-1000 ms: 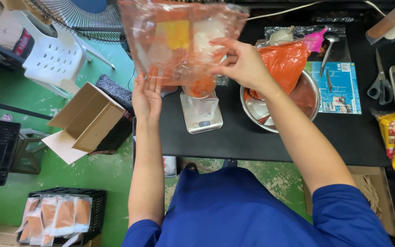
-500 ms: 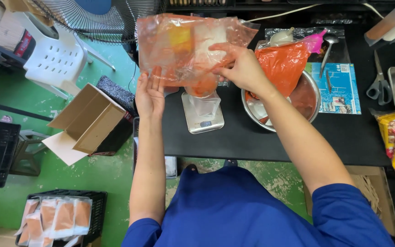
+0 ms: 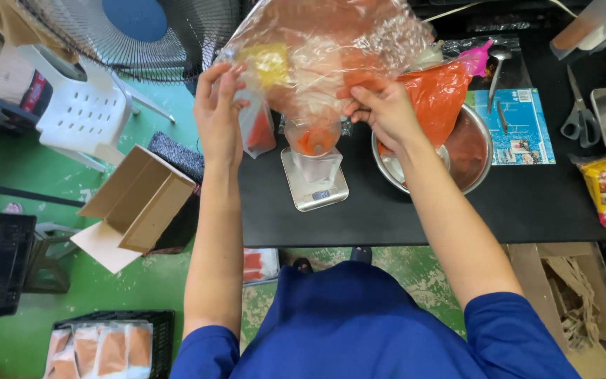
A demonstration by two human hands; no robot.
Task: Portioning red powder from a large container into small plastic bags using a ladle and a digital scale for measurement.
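Head cam, both hands [image 3: 220, 116] [image 3: 381, 109] gripping clear bag [image 3: 331, 49] w/ orange powder, over scale [image 3: 315, 184], steel bowl [image 3: 475, 151] beside.

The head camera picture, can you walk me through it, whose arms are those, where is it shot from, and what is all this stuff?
The camera sits on the person's head and looks down, so both arms are their own. The left hand and right hand hold up a large clear plastic bag with orange contents. Below it, on a black table, a small digital scale carries a clear cup of something orange. Beside it stands a metal bowl with an orange bag in it; scissors lie further right. An open cardboard box sits on the green floor.
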